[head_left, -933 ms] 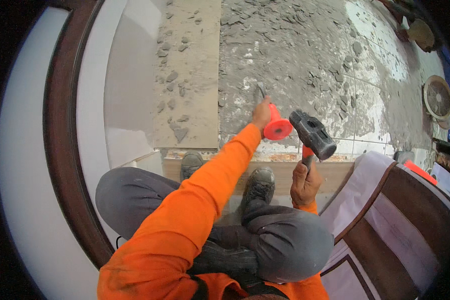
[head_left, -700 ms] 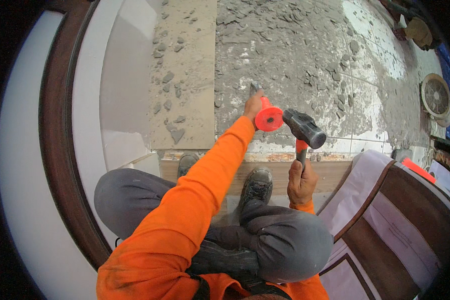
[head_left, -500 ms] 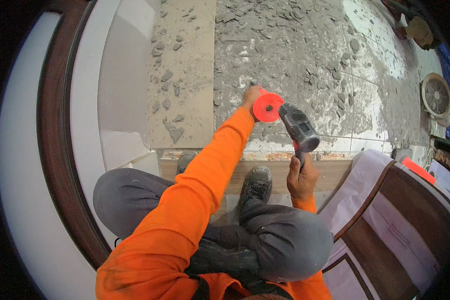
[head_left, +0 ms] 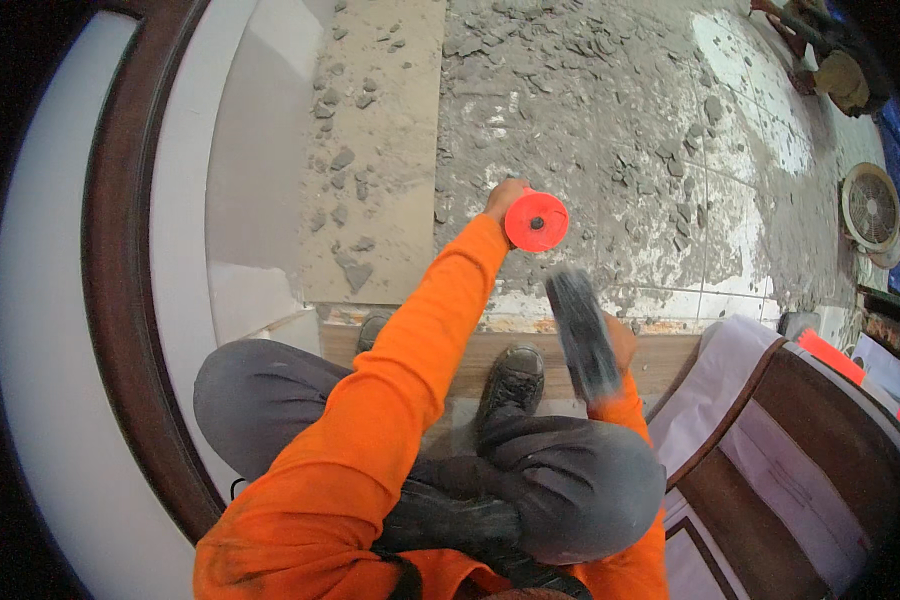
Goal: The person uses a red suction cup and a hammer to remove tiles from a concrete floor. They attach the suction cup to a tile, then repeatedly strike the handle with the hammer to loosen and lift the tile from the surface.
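Observation:
My left hand (head_left: 505,200) is closed round a chisel (head_left: 548,212) whose round red hand guard faces up, with the dark struck end at its centre. The guard hides most of the chisel's shaft and its tip against the floor. My right hand (head_left: 622,345) grips a club hammer (head_left: 582,335). Motion smears the hammer's dark head, which is apart from the chisel, nearer to my knees. Under the chisel lies the tiled floor (head_left: 660,235), coated in grey mortar with loose chips on it.
Broken chips are strewn over the far floor and a beige strip (head_left: 390,220) at left. A white wall and dark door frame (head_left: 120,250) bound the left. At right are a draped brown-and-white chair (head_left: 770,420), a round fan (head_left: 871,207) and part of another person (head_left: 850,75).
The hammer has swung away from the chisel's struck end, back toward my right knee. My left hand and the chisel have barely moved. The other person shows more at upper right.

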Demonstrator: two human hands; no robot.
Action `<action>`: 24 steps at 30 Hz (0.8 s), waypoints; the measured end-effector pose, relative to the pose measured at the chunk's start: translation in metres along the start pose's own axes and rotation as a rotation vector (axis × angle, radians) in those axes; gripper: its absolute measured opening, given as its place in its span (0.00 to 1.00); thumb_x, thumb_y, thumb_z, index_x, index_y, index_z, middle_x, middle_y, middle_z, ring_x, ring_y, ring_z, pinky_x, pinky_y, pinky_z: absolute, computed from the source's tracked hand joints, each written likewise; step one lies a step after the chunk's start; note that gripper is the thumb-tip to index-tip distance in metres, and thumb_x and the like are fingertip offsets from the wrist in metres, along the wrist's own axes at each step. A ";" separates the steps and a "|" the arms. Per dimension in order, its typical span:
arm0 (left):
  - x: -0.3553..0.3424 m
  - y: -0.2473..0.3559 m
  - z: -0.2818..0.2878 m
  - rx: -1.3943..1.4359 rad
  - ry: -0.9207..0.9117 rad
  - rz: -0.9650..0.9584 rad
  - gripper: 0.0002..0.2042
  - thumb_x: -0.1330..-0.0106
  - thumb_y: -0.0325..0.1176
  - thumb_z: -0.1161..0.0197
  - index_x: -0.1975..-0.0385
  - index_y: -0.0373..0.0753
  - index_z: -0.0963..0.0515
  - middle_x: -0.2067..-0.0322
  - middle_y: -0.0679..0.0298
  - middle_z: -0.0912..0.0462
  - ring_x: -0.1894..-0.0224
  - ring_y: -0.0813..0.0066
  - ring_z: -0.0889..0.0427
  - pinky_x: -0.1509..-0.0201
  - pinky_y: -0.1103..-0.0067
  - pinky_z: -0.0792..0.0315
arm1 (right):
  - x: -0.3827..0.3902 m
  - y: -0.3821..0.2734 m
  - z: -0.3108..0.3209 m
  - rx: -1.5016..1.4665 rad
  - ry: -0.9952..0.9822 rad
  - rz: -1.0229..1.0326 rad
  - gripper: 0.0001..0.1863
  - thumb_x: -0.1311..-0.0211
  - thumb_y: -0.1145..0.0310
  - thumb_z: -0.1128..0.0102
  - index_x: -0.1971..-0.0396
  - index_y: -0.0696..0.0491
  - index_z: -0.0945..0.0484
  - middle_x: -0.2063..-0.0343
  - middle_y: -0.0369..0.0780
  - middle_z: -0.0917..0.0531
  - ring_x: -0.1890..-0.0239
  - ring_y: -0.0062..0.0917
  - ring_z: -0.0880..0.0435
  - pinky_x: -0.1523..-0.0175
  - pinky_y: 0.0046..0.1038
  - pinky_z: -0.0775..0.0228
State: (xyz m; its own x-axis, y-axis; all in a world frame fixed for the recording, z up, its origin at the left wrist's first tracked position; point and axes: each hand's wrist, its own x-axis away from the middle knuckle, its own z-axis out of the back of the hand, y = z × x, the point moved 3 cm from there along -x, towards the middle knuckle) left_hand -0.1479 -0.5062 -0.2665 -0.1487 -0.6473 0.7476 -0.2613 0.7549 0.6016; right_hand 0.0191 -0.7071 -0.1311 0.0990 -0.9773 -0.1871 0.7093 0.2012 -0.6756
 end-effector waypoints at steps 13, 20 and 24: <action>-0.024 -0.013 0.013 -0.271 -0.026 -0.148 0.14 0.30 0.40 0.47 0.69 0.35 0.21 0.72 0.61 0.18 0.73 0.64 0.21 0.67 0.64 0.27 | -0.009 -0.050 0.017 -0.052 0.051 0.013 0.11 0.35 0.62 0.37 0.66 0.56 0.23 0.78 0.49 0.20 0.76 0.45 0.17 0.70 0.40 0.27; -0.026 0.001 0.003 -0.403 -0.010 -0.252 0.11 0.33 0.37 0.47 0.72 0.38 0.21 0.72 0.61 0.18 0.73 0.66 0.21 0.68 0.66 0.27 | -0.018 -0.010 -0.009 0.118 -0.053 -0.209 0.11 0.33 0.62 0.38 0.68 0.54 0.26 0.85 0.46 0.23 0.81 0.48 0.21 0.76 0.39 0.30; -0.020 -0.004 0.014 -0.222 0.062 -0.123 0.09 0.34 0.36 0.43 0.71 0.39 0.20 0.72 0.62 0.17 0.72 0.70 0.20 0.65 0.68 0.25 | -0.020 -0.040 0.000 -0.011 0.070 0.058 0.10 0.34 0.63 0.37 0.68 0.54 0.26 0.85 0.46 0.23 0.80 0.48 0.21 0.75 0.41 0.30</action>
State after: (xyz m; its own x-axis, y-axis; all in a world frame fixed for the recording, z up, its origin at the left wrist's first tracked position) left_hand -0.1573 -0.4972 -0.2878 -0.0682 -0.7329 0.6769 -0.0569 0.6802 0.7308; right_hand -0.0115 -0.6955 -0.0999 0.0906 -0.9570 -0.2757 0.6963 0.2588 -0.6694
